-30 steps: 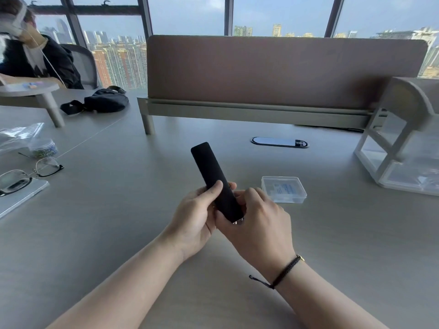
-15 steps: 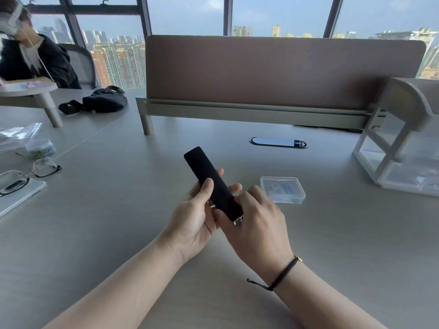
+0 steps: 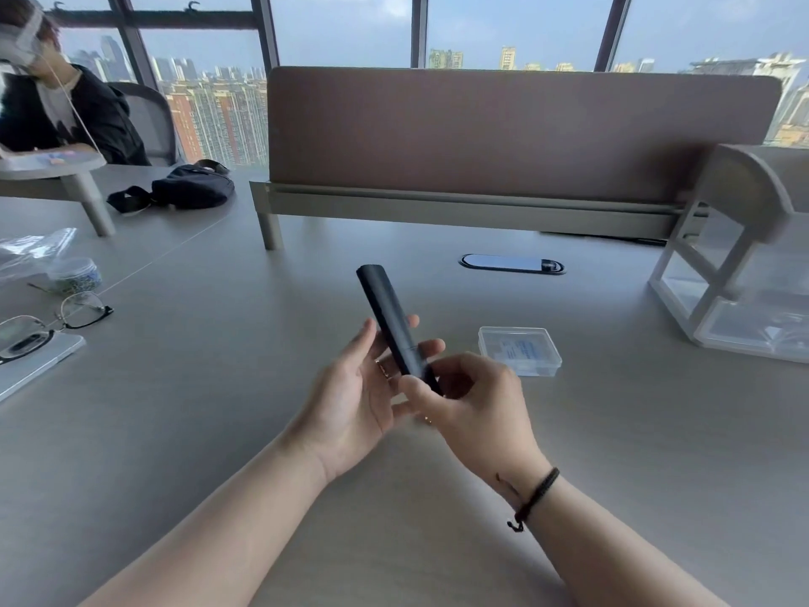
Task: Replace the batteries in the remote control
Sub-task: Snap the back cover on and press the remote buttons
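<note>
A slim black remote control (image 3: 387,315) is held above the grey desk (image 3: 219,409), its far end pointing up and away. My right hand (image 3: 470,407) pinches its near end between thumb and fingers. My left hand (image 3: 354,392) lies palm-up beneath it, fingers spread, with the fingertips touching the remote's underside. A faint seam crosses the remote's back near my fingers. A small clear plastic box (image 3: 519,350) with a blue-printed label lies on the desk just right of my hands. No loose batteries are visible.
A desk divider (image 3: 503,138) stands behind. A white rack with clear bins (image 3: 740,273) sits at right, an oval cable port (image 3: 511,263) in the middle. Glasses (image 3: 48,324), a phone (image 3: 39,365), a small jar (image 3: 74,273) and a dark bag (image 3: 188,188) lie left; a person sits far left.
My left thumb has come off the remote and the hand has opened beneath it. The remote has rolled in my right hand, and its far end has swung back to the right.
</note>
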{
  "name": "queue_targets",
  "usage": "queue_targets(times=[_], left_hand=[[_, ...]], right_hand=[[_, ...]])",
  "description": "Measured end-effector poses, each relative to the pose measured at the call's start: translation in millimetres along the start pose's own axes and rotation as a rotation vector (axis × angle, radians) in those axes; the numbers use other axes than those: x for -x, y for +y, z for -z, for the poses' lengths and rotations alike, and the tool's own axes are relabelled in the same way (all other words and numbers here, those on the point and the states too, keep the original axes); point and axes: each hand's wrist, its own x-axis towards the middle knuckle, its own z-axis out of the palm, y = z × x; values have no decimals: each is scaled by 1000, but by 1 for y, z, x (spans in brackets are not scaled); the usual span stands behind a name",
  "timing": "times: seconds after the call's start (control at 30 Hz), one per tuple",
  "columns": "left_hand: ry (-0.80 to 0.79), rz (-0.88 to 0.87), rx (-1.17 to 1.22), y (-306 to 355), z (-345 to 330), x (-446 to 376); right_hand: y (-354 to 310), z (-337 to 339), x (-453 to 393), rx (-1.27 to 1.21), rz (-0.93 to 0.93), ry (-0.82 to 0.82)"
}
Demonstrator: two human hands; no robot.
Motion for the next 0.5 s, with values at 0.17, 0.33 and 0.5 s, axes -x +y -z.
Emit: queue_targets(times=[0.17, 0.33, 0.5], left_hand=[[41, -153, -120, 0, 5, -1], [69, -256, -307, 2, 5, 3], [19, -277, -417, -6, 3, 3]], right_hand=[[-2, 12, -5, -599, -240, -359], [-5, 14, -2, -724, -284, -539], [-6, 11, 0, -702, -347, -463]])
